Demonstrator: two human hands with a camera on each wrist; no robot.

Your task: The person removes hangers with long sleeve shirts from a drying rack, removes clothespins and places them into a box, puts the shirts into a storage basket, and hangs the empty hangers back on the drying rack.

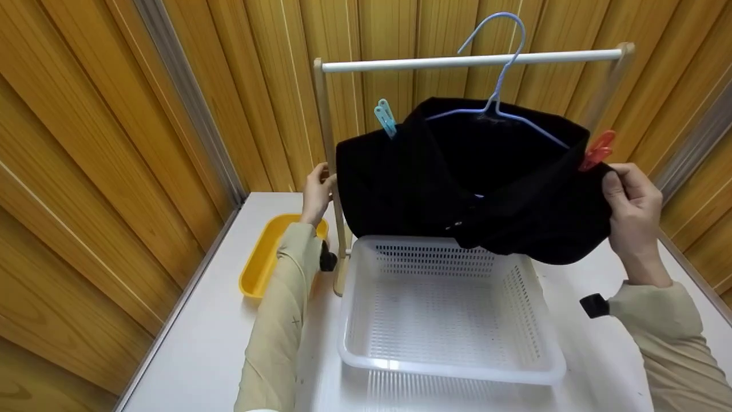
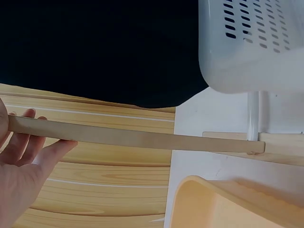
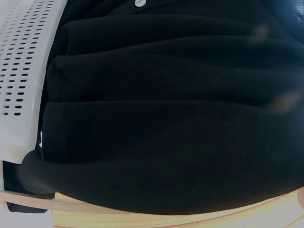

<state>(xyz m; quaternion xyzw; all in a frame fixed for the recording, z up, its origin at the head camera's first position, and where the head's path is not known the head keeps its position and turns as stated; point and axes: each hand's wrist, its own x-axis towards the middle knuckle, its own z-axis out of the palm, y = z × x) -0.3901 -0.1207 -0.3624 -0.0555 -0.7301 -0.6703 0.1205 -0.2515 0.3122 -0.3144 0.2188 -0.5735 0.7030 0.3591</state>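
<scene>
Fingers-and-thumb pinch on the edge of a black shirt (image 1: 394,189) with the right hand (image 1: 636,209), thumb on the near side. Full grip on the left post (image 2: 133,137) with the left hand (image 1: 317,193), digits on both faces of the wood. Wood-look panels (image 1: 383,28) behind the white basket (image 1: 446,371), white table (image 1: 189,343) under it. Pale rack (image 1: 400,65) around the basket's far end, that left post just beside it. Shirt hanging above the basket's far rim, hiding a bit of it. Left arm pretty much stretched forward past the basket's left side, beige sleeve (image 1: 274,337) crossing over a yellow tray (image 1: 257,269) over there. Right arm angled up from the basket's near right, hand raised out past its right side. Bluish hanger (image 1: 506,74) in the shirt's neck, above the basket's far rim; can't tell if actually resting on the bar. Red clip (image 1: 597,151) on the shirt, above the basket's far right; light blue clip (image 1: 385,117) above its far left. Tiny white button (image 3: 140,2) on the shirt front.
</scene>
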